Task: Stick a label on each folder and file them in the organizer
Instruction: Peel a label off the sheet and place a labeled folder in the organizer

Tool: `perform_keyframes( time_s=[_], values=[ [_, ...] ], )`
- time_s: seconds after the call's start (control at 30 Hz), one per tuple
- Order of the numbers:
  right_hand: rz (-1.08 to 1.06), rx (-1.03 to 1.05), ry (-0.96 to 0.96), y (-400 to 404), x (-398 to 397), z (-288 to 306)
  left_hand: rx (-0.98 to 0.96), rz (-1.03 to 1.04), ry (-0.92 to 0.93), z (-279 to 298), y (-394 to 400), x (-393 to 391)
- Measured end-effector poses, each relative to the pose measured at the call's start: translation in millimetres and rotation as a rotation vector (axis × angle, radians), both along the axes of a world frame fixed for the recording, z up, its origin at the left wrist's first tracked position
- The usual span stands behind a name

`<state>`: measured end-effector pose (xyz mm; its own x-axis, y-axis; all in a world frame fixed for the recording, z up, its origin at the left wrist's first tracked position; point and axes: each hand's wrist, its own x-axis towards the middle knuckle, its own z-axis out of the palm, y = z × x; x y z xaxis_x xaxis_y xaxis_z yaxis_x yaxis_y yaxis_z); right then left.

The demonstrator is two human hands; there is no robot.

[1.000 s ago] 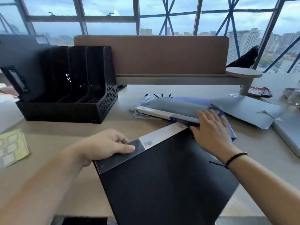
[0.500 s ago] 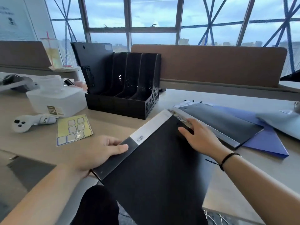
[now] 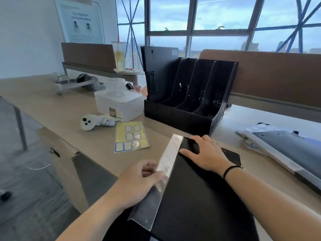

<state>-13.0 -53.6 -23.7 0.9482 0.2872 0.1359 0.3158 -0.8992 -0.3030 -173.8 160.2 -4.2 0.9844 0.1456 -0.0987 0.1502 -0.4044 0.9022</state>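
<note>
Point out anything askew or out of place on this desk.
The black folder lies askew and juts past the desk's near edge, held by both hands: left, right. The label sheet has ragged, curling edges. Nothing is spilled.

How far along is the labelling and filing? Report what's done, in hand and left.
Done: one black folder already stands in the organizer, in its leftmost slot; the other slots look empty. In hand: both the left hand and right hand rest on a black folder on the desk, with the label sheet lying beside it. Left: more folders wait to the right.
</note>
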Motion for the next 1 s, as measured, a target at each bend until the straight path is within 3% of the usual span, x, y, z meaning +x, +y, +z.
perform_keyframes(
  time_s=[0.17, 0.33, 0.5, 0.73, 1.0],
  values=[
    [0.134, -0.032, -0.03, 25.3, 25.5, -3.3, 0.129, 0.043, -0.114, 8.1, 34.1, 30.6],
    [0.217, -0.057, -0.001, 42.2, 38.1, 3.3, 0.139, 0.228, -0.272, 7.9, 81.7, 84.4],
    [0.276, -0.051, -0.104, 80.6, 47.9, 22.1, 0.202, 0.389, -0.268, -9.0, 126.2, 136.9],
    [0.348, 0.089, 0.045, 170.8, 81.7, 31.7, 0.198, 0.244, -0.259, -26.6, 131.7, 165.2],
    [0.377, -0.082, 0.136, 216.0, 127.5, 27.2, 0.557, 0.165, -0.108, -34.7, 133.5, 173.0]
  ],
)
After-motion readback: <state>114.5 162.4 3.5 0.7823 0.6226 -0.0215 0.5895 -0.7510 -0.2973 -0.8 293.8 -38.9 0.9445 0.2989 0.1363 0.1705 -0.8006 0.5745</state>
